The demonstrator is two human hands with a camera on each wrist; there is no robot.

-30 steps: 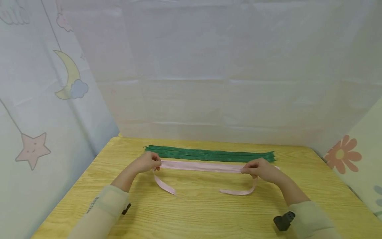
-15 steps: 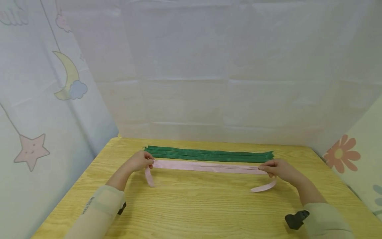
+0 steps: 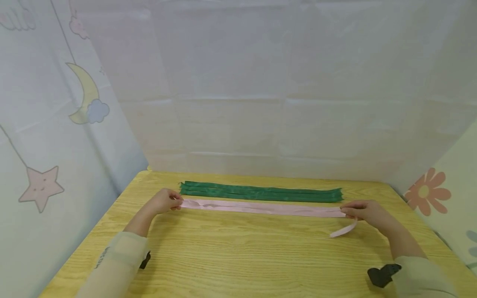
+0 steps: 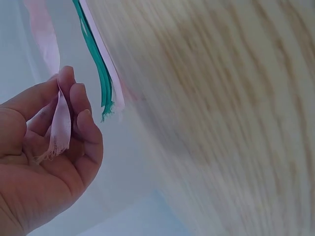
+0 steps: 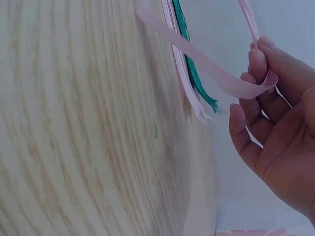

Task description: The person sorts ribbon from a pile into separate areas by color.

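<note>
A pink ribbon [image 4: 45, 42] is stretched between my two hands above the table. My left hand [image 3: 164, 201] pinches it between thumb and fingertips near one end; a short frayed tail [image 4: 61, 123] hangs over the palm. My right hand [image 3: 367, 213] pinches the other side, and a longer loose tail [image 5: 221, 81] curves away below the fingers. Beneath the stretched length, another pink ribbon [image 5: 182, 76] lies on the table, overlapped by it in the head view. Just behind lie several green ribbons [image 3: 261, 193], side by side with frayed ends.
The wood-grain table [image 3: 238, 256] reaches back to a pale hanging sheet [image 3: 238, 124]. On the left is a wall covering [image 3: 123, 165] printed with a moon and star; a flower print [image 3: 425, 192] is at the right. Small black wrist cameras [image 3: 384, 275] sit by the sleeves.
Both hands have slid apart along the pink ribbon, left hand leftward and right hand rightward. The held span has grown longer and the hanging tails shorter. The green ribbons have stayed in place.
</note>
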